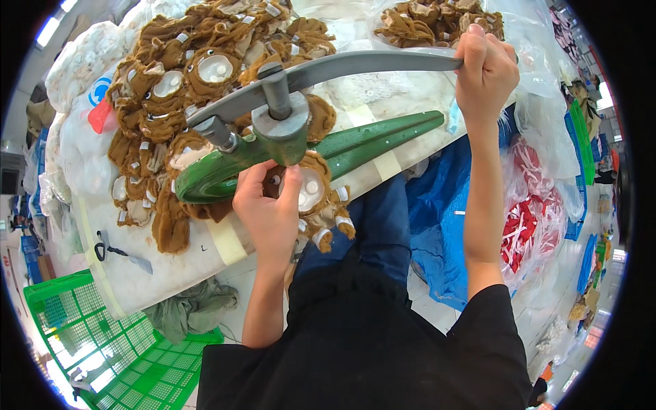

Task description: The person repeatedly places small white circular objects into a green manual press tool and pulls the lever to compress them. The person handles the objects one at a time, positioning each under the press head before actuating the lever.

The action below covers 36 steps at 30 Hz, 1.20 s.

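A green hand press (372, 140) stands on the white table, with a long grey lever (369, 63) across its top. My right hand (485, 75) is closed round the lever's right end. Below the press head, my left hand (266, 212) pinches a brown plush toy skin (320, 217) close under the ram. A white plastic disc (311, 191) shows in the skin's pale round face patch. Part of the skin is hidden by my fingers and the press, and its white-banded limbs hang over the table's near edge.
A large pile of brown plush skins (164, 126) covers the table's left and back. More skins (410, 27) lie on clear plastic at the back right. Scissors (126, 254) lie near the left edge. A green crate (123, 342) stands lower left; blue sheeting (437, 225) lies right.
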Motion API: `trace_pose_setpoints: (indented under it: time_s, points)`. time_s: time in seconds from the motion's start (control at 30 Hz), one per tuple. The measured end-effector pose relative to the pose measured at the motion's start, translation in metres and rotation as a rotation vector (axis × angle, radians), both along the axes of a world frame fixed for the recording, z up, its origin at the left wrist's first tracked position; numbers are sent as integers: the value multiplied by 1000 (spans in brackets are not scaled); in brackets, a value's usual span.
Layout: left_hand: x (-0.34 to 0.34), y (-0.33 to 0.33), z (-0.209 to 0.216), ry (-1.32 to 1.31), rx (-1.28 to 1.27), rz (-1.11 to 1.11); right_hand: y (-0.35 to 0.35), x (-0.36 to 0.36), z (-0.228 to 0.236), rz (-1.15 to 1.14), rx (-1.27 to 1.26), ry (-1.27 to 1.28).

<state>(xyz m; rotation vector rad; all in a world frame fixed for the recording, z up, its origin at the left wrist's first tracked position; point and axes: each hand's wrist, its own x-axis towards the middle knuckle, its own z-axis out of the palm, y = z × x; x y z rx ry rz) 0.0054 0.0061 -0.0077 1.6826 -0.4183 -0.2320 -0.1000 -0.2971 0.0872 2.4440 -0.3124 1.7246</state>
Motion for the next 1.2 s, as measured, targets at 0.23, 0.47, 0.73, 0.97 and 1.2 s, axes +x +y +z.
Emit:
trace_pose_setpoints:
  time_s: [0.23,0.47,0.73,0.97,1.2]
  points:
    - [1,-1,4,1,38,1,1,-4,-1,-38,0,31]
    - [3,-2,8,29,22,-18,6,-11,36,-84,30,179]
    - [1,-5,6,26,12,-8,-5,-9,8,-103,-56,74]
    - [2,-3,-1,41,8,38,10,4,-11,-7,58,-46]
    - [0,1,-3,45,14,42,11,-1,-21,-38,-54,-78]
